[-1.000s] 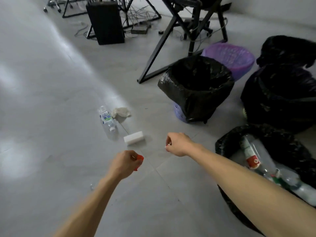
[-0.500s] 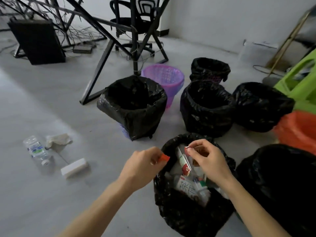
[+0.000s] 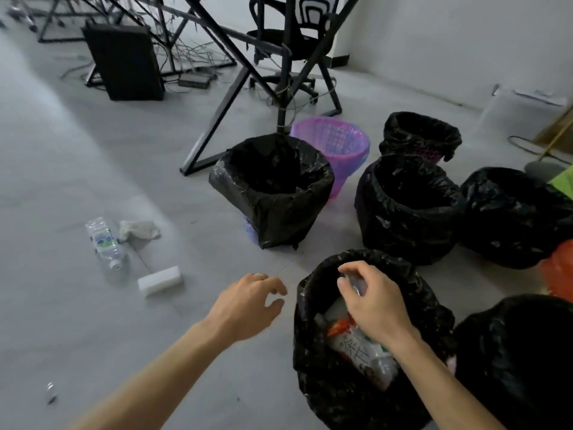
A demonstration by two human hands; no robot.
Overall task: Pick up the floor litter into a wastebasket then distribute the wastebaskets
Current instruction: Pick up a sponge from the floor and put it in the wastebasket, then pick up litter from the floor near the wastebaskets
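My right hand (image 3: 373, 304) hovers over the nearest black-bagged wastebasket (image 3: 313, 361), fingers spread and pointing down. A blurred clear scrap lies just under its fingertips. Bottles and red-and-white wrappers (image 3: 356, 349) fill that basket. My left hand (image 3: 248, 305) hangs beside the basket's left rim, loosely curled and holding nothing. On the floor to the left lie a clear plastic bottle (image 3: 104, 243), a crumpled tissue (image 3: 138, 229) and a white block (image 3: 159, 280). A small shiny bit (image 3: 50, 392) lies at the lower left.
Several more black-bagged baskets (image 3: 273, 187) (image 3: 403, 206) (image 3: 508, 215) and a bare purple basket (image 3: 335, 141) stand behind. An orange bag (image 3: 558, 268) is at the right edge. Black desk legs (image 3: 217, 119), cables and an office chair (image 3: 288, 41) stand further back.
My left hand has let go of the red piece and opened. My right hand's pinch has loosened over the basket. The view shifted slightly right.
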